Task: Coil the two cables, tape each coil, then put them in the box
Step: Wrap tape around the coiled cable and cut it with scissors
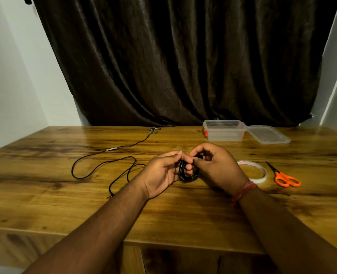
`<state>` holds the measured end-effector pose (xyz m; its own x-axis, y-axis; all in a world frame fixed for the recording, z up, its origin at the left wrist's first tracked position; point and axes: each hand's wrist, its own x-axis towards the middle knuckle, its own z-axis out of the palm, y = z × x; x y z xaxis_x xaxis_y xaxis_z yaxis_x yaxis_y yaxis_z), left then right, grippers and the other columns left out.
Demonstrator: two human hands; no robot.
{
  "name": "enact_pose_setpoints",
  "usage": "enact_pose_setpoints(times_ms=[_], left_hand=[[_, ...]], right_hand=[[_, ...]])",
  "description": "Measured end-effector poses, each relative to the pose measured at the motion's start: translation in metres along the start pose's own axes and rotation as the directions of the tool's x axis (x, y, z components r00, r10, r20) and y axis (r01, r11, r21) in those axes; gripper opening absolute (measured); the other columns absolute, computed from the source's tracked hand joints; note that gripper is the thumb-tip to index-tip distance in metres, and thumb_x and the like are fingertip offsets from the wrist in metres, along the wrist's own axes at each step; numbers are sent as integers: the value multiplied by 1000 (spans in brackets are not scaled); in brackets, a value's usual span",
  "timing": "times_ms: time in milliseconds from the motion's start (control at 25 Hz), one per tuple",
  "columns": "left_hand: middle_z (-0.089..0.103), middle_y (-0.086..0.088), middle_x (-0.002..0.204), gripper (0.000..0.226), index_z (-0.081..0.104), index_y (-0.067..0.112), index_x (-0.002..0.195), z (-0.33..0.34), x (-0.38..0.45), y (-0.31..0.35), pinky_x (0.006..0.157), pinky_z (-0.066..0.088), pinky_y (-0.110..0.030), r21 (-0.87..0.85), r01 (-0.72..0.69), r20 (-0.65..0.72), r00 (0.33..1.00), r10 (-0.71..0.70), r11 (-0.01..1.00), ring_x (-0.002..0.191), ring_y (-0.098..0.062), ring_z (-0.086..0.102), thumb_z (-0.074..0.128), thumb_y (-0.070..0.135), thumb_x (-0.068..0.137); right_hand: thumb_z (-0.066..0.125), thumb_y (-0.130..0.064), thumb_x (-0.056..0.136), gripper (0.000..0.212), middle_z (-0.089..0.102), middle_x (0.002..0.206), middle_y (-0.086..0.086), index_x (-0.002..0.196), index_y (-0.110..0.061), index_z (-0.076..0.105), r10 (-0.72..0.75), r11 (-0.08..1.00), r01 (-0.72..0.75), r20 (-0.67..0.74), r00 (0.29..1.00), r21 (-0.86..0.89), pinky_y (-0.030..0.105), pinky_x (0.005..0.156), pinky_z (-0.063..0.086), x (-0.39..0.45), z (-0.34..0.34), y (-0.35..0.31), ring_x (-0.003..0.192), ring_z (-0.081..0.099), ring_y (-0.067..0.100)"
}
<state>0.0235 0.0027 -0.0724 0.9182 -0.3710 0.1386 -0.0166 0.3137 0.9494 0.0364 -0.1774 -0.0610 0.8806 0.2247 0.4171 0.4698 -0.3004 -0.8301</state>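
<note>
Our fingers [185, 171] curl thru a small black coil [189, 172], pinching it from both sides. Left hand [163, 173] grips the coil w/ thumb on top; right hand [217, 167] pinches its top edge. The coil sits just above the table [65, 204], in the middle. The other cable [104, 163] lies loose on the left, not coiled, w/ its plug near the front. The tape roll [259, 172] lies flat beside our right wrist, w/ orange scissors [284, 176] next to it. The clear box [224, 131] sits open at the back, lid [268, 134] touching its right side.
</note>
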Motion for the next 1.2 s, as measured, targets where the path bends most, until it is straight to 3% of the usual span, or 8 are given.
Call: enact_pose_setpoints(times_ms=[240,400,480,600,720,920,1040,1200], left_hand=[[58,-14,73,26,62,-5,86,2,1,3,66,52,-30,-63,-102,-133,987,92,993,71,-25,56,44,9,97],[60,-12,70,28,61,-6,84,1,2,5,62,53,-29,-83,-157,-221,966,136,984,71,-25,55,40,4,99],[58,-11,66,31,62,-3,81,1,1,5,63,51,-29,-19,-162,-248,957,152,987,67,-24,56,40,6,100],[55,-8,63,35,63,4,76,1,3,4,65,46,-30,134,-150,-290,939,184,980,63,-21,57,42,12,102],[57,-6,64,36,66,10,73,8,3,2,68,46,-30,251,-101,-361,913,190,963,62,-16,55,49,24,102],[69,5,89,23,68,18,90,16,-7,3,70,47,-20,717,-4,-358,856,373,697,78,-3,61,56,36,97],[61,12,104,19,64,25,105,11,-4,3,79,49,-23,818,22,-297,872,389,575,96,-2,58,65,37,91],[54,11,104,33,60,22,111,4,1,-2,82,49,-22,864,32,-275,866,417,502,96,-2,55,73,36,85]], right_hand=[[64,-12,91,24,66,102,-9,108,-28,65,-25,999,25,-3,1000,22,18,84,51,-2,-9,-8,96,62,2],[59,-19,95,13,63,101,-10,103,-29,62,4,973,-49,-199,980,-224,27,82,48,-2,-46,-4,95,59,7],[60,-26,94,3,64,97,-4,91,-25,62,42,872,-106,-142,989,-479,31,78,47,-10,-69,-1,89,58,12],[61,-47,88,21,59,99,-6,91,-27,65,251,589,-112,49,967,-800,32,81,48,-32,-98,-2,92,54,11],[63,-47,86,17,56,111,-7,96,-33,66,377,448,-85,101,921,-890,31,88,47,-44,-102,-7,103,52,15],[52,-38,93,14,67,93,-3,89,-28,60,174,602,19,155,973,-798,33,73,49,-22,-64,-13,83,61,17],[56,-36,93,9,63,92,-10,97,-29,62,3,766,115,182,983,-632,32,73,49,-5,-30,-16,83,58,10],[60,-33,93,4,58,89,-14,95,-31,60,-136,812,245,237,962,-529,27,68,44,-4,-5,-3,81,53,5]])
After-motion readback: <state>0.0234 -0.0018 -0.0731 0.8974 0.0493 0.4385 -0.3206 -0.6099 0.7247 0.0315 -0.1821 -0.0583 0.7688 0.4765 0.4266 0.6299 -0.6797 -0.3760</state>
